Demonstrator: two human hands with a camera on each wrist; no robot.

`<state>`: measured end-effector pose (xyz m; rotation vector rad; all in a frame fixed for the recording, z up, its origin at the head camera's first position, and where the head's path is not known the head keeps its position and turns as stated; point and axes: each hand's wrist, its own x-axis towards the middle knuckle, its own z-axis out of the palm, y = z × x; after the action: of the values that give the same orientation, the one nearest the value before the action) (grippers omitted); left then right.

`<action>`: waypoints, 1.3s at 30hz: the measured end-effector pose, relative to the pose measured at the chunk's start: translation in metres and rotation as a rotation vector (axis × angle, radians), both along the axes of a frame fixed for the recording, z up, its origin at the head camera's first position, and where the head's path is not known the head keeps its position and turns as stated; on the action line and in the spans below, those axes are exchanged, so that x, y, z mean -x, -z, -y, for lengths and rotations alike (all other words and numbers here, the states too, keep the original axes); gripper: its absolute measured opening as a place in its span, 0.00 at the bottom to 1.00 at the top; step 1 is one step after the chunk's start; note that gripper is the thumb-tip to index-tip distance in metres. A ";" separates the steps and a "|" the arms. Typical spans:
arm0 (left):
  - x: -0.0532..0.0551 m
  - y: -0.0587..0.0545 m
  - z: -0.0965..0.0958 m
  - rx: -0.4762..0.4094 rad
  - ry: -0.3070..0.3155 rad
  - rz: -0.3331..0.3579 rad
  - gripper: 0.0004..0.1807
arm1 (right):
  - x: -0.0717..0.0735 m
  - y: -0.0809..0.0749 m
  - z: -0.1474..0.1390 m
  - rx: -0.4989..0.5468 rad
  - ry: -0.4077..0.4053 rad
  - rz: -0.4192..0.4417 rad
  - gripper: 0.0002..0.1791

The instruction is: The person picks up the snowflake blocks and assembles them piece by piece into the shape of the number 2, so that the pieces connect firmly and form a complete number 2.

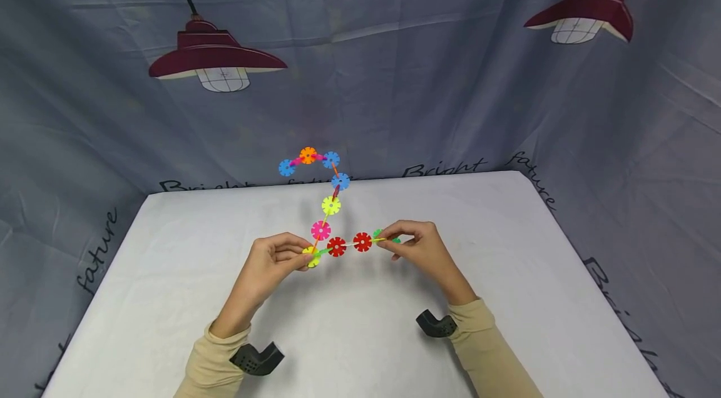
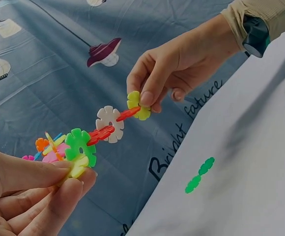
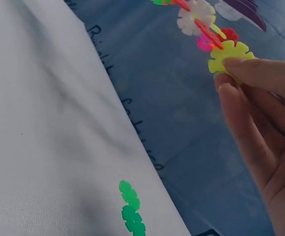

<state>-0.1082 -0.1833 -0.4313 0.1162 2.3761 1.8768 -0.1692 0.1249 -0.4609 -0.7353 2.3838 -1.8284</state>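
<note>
A chain of colourful flower-shaped interlocking discs [image 1: 321, 230] is held up over the table between both hands. My left hand [image 1: 275, 260] pinches a yellow disc [image 2: 78, 167] at the chain's bend, between thumb and fingers. From there one branch rises through pink, yellow, blue and orange discs [image 1: 308, 155]. The other runs right through green, red and white discs [image 2: 110, 124] to a yellow disc [image 3: 231, 56], which my right hand [image 1: 415, 243] pinches at its edge. On the table below the right hand lie joined green discs [image 2: 200, 175], partly covered by that hand in the head view.
The white table [image 1: 186, 273] ends at a grey-blue curtain [image 1: 360, 91] with printed lamps and lettering. Dark devices [image 1: 257, 359] are strapped to both wrists over beige sleeves [image 1: 496, 348].
</note>
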 end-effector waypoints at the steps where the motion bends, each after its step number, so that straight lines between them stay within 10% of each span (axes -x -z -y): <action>1: 0.000 0.000 0.000 0.004 -0.001 0.002 0.12 | 0.000 0.000 0.001 0.000 -0.004 -0.034 0.07; 18: 0.000 -0.001 0.006 0.014 0.014 0.023 0.11 | -0.003 0.006 0.013 -0.028 0.057 -0.486 0.11; 39: -0.002 -0.003 0.008 0.053 0.050 0.042 0.11 | -0.006 0.009 0.018 -0.024 0.034 -0.603 0.15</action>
<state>-0.1067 -0.1913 -0.4279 0.1298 2.3703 1.7753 -0.1633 0.1070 -0.4701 -1.4224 2.7539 -1.7719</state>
